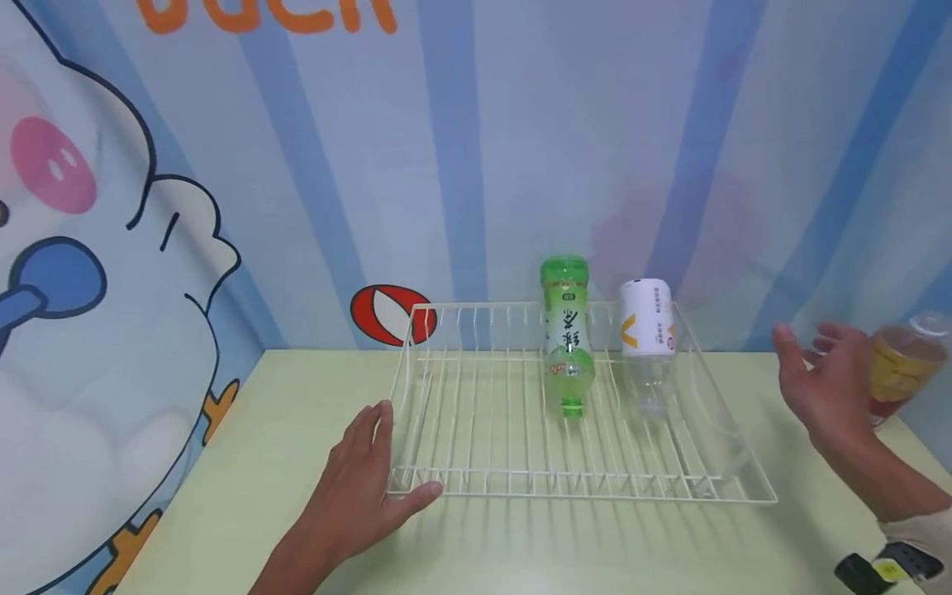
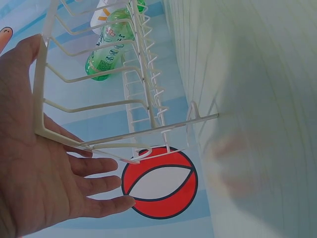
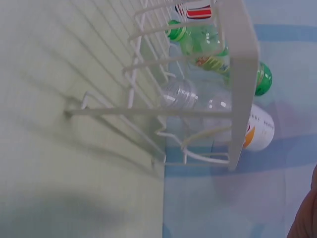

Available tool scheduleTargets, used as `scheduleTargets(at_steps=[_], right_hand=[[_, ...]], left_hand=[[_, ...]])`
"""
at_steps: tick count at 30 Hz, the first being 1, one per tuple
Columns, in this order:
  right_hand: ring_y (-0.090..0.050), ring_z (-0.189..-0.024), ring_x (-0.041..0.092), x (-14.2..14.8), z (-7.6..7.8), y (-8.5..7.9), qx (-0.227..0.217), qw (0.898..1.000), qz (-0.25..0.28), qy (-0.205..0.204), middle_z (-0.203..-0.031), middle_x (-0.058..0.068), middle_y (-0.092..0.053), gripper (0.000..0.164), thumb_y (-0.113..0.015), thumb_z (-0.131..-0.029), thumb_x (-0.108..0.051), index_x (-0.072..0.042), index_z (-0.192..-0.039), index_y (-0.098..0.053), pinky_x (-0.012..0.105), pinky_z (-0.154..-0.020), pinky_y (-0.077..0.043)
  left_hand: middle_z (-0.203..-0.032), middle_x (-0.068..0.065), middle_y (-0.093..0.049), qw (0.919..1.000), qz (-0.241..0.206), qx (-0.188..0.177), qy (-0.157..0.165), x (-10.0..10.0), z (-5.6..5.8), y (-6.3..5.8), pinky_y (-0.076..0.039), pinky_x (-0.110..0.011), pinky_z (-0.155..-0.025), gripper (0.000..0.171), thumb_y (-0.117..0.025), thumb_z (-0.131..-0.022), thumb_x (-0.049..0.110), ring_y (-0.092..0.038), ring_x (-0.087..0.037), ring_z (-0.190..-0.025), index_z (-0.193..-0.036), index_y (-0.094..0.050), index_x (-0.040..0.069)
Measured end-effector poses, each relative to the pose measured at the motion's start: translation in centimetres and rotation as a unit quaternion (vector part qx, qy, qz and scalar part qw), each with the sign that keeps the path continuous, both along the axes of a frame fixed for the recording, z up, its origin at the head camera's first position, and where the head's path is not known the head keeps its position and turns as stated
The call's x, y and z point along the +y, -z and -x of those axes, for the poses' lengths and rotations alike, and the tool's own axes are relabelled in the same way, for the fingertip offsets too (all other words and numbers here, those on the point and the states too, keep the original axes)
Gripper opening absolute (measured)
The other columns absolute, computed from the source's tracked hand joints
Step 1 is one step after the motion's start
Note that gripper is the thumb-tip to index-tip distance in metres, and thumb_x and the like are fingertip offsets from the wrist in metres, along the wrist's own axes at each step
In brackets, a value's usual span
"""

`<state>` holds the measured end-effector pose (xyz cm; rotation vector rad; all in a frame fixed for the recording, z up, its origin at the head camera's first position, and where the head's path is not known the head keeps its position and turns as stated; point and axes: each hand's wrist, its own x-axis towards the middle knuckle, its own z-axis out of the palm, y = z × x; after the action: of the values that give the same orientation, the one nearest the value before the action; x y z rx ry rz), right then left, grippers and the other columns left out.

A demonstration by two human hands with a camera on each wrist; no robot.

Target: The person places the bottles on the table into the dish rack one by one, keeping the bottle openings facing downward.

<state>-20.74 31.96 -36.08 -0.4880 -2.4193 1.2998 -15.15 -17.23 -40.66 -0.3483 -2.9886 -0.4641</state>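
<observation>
A white wire rack (image 1: 506, 497) sits on the table. My left hand (image 1: 355, 487) is at its front left corner, fingers straight and thumb spread; in the left wrist view, the palm (image 2: 34, 183) lies against the corner bars. Inside the rack, a green bottle (image 1: 567, 310) and a clear bottle with a white label (image 1: 647, 318) lean cap end down. Off the rack's right side, my right hand (image 1: 833, 384) hangs with thumb and fingers apart, nothing seen between them. Just behind it is a bottle with a yellow label (image 1: 903, 368), partly hidden by the hand.
The pale yellow-green table (image 1: 312, 388) meets a blue striped backdrop (image 1: 521, 149) at its back edge. A cartoon figure (image 1: 111, 330) and a red and white ball (image 1: 372, 312) are printed on the backdrop.
</observation>
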Motion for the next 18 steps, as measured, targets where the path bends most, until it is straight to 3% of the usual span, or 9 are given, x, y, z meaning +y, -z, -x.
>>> scheduleTargets(at_steps=[4,8,12,18], right_hand=[[-0.036,-0.134,0.054,1.5,-0.5,1.1,0.001,0.999,-0.016,0.052,-0.146,0.040,-0.030,0.072,-0.044,-0.103,-0.038,0.008,-0.149,-0.015,0.064,-0.107,-0.031],[-0.029,-0.134,0.054,2.3,-0.9,2.4,-0.016,0.993,-0.020,0.117,-0.146,0.041,-0.017,0.074,-0.041,-0.102,-0.037,0.008,-0.151,-0.006,0.060,-0.111,-0.026],[-0.024,-0.135,0.049,2.9,-1.2,3.6,-0.026,0.982,-0.027,0.183,-0.147,0.034,-0.005,0.079,-0.039,-0.100,-0.041,0.003,-0.151,0.003,0.058,-0.113,-0.024],[-0.010,-0.143,0.045,4.4,-1.2,4.4,-0.007,0.974,-0.045,0.224,-0.153,0.031,-0.005,0.082,-0.037,-0.100,-0.048,0.001,-0.152,0.003,0.057,-0.118,-0.011]], left_hand=[[-0.157,-0.022,-0.028,1.0000,0.002,0.002,0.002,0.1,0.1,0.0,-0.031,-0.062,-0.109,0.113,-0.066,-0.081,0.068,-0.025,-0.039,-0.144,-0.155,-0.021,-0.004],[-0.158,-0.022,-0.027,1.0000,0.005,-0.002,0.002,0.1,0.2,-0.1,-0.030,-0.063,-0.109,0.113,-0.064,-0.082,0.069,-0.024,-0.040,-0.144,-0.156,-0.021,-0.004],[-0.158,-0.022,-0.026,0.9999,0.007,-0.012,-0.001,0.1,0.1,-0.1,-0.029,-0.063,-0.109,0.114,-0.063,-0.082,0.071,-0.024,-0.039,-0.144,-0.156,-0.020,-0.004],[-0.157,-0.022,-0.028,1.0000,0.002,-0.007,0.001,0.0,-0.1,-0.1,-0.030,-0.061,-0.110,0.113,-0.065,-0.082,0.069,-0.026,-0.039,-0.144,-0.156,-0.020,-0.004]])
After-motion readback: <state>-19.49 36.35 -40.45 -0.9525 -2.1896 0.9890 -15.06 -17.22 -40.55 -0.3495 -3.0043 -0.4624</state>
